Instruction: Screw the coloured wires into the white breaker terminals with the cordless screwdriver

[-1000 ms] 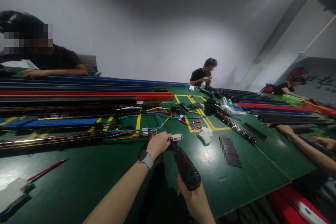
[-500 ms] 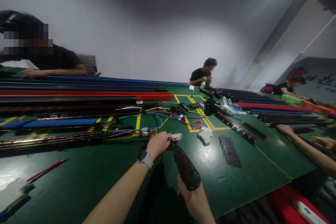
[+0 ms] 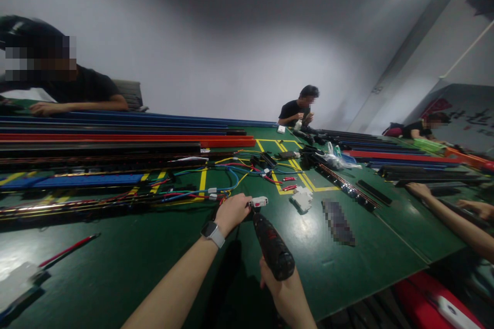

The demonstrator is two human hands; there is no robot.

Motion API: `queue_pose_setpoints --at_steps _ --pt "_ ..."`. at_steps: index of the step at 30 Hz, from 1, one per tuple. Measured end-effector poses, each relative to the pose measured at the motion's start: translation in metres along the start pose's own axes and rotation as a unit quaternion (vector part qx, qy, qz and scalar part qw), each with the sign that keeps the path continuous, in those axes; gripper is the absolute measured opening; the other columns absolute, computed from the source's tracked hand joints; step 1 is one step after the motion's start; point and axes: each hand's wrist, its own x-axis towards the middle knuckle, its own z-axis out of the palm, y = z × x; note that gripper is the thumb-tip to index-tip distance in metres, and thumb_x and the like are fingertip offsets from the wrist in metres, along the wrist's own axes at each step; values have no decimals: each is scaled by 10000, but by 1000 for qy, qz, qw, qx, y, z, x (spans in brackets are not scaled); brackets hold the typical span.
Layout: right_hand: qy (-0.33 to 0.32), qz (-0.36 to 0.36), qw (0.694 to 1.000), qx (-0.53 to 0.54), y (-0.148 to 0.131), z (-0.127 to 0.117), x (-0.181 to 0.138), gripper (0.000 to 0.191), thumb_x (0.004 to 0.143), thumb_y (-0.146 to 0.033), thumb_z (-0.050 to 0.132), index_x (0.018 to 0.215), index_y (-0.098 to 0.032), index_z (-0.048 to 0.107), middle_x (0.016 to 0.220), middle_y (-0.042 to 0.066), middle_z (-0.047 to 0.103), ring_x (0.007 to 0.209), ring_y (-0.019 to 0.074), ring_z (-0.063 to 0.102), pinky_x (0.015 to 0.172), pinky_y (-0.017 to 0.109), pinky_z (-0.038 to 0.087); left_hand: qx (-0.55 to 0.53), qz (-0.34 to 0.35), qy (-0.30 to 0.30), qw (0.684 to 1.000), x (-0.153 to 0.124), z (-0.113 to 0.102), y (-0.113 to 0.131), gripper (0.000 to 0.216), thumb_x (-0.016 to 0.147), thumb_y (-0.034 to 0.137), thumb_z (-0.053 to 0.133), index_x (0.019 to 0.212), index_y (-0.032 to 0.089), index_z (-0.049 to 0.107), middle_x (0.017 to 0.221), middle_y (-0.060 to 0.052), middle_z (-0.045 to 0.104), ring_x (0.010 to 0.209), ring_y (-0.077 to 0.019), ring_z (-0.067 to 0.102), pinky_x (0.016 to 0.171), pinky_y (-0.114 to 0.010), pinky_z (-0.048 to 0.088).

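My left hand (image 3: 232, 211), with a watch on its wrist, is closed on a small white circuit breaker (image 3: 260, 201) that has a red spot. My fingers cover its left end. A black power screwdriver (image 3: 273, 247) is gripped in my right hand (image 3: 280, 280), its front end pointing away from me against the near side of the breaker. The bit itself is too small to make out. Behind my left hand lie red, blue, green and yellow wires (image 3: 231, 175). More pale breakers (image 3: 302, 199) sit to the right of the held one.
Long blue, black and red rails (image 3: 231, 141) cover the left and back of the green table (image 3: 339, 277). A dark flat object (image 3: 338, 222) lies to the right. Another pale breaker (image 3: 19, 285) with a red wire is at lower left. Co-workers sit around; one's forearm (image 3: 451, 221) reaches in from the right.
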Motion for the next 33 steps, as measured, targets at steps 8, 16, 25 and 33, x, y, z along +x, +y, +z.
queue_pose_setpoints --at_steps 8,16,25,33 --pt "5 10 1000 4 2 0 0 405 865 -587 673 951 -195 723 667 22 634 587 178 573 594 298 533 6 7 -1 1000 1 1 -1 284 996 388 462 1104 275 700 1050 -87 681 998 -203 664 824 -281 482" --pt "-7 10 1000 -7 1 -1 0 356 894 -547 640 837 -199 690 622 5 590 606 180 576 616 296 530 9 11 9 1000 1 3 -2 294 993 395 469 1137 277 697 1046 -86 687 1003 -208 664 833 -283 482" --pt "-11 4 1000 -5 5 -2 0 354 902 -540 637 1006 -205 689 643 -2 599 601 187 582 616 306 530 2 2 -3 1000 0 1 0 282 998 387 469 1103 274 704 1056 -90 687 994 -201 668 825 -279 484" --pt "-5 7 1000 -14 4 -2 0 386 890 -582 646 889 -201 705 696 25 633 608 178 575 630 299 520 7 -3 1 1000 -1 -1 2 289 993 373 482 1154 282 703 1062 -87 685 1025 -212 663 854 -286 481"
